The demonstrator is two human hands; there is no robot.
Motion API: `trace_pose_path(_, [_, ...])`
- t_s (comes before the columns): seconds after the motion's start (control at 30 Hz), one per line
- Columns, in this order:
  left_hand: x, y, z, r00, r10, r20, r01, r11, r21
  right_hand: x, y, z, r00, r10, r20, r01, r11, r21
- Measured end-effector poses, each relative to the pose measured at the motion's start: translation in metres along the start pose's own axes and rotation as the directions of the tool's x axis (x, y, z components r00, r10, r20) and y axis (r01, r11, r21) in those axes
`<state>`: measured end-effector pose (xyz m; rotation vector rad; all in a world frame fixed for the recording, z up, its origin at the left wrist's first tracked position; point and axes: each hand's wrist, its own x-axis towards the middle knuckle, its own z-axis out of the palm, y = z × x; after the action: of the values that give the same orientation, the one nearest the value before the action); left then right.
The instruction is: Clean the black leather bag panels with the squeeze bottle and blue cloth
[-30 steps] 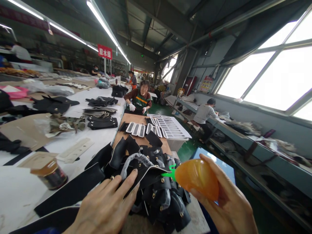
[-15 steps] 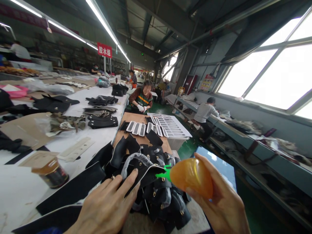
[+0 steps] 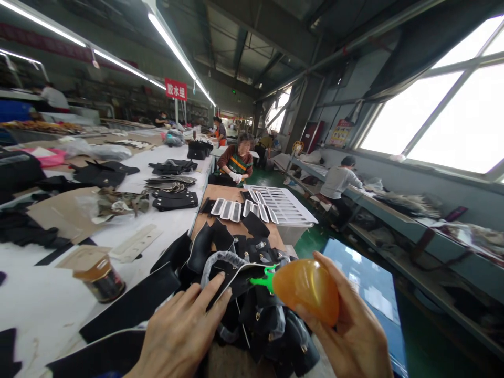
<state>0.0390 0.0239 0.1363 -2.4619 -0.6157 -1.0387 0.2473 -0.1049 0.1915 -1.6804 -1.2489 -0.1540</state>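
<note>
**Orange squeeze bottle over black leather pile**

Right hand (image 3: 354,336): grip wrapped around orange squeeze bottle (image 3: 306,290), green nozzle (image 3: 263,281) aimed at black leather pieces (image 3: 252,294) on the desk (image 3: 39,310). Left hand (image 3: 181,331): fingers spread, pressing the top piece flat. Risk: a hard squeeze may spill contents onto the wrong leather. Unclear: bottle contents, nozzle tip contact, wrists cut off. Nearby: tin (image 3: 98,278); seated co-worker (image 3: 237,164).

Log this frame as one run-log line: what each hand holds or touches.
left hand: flat on pile of black leather pieces | right hand: gripping orange translucent squeeze bottle with green nozzle | nozzle aimed at pile
</note>
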Motion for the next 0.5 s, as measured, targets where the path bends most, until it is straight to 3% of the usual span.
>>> trace_pose_path(0.17, [0.009,0.004,0.004,0.992,-0.059,-0.109,0.06,0.998,0.01,-0.007,-0.005,0.005,0.999,0.025,0.047,-0.026,0.999,0.023])
trace_pose_path(0.37, [0.007,0.002,0.007,0.975,-0.127,-0.183,0.113,0.99,-0.084,-0.005,0.004,0.012,0.999,-0.047,0.001,0.047,0.999,-0.018])
trace_pose_path(0.5, [0.002,0.0,0.008,0.987,-0.111,-0.113,0.104,0.992,-0.068,-0.008,-0.002,0.009,0.997,0.073,0.026,-0.075,0.994,0.077])
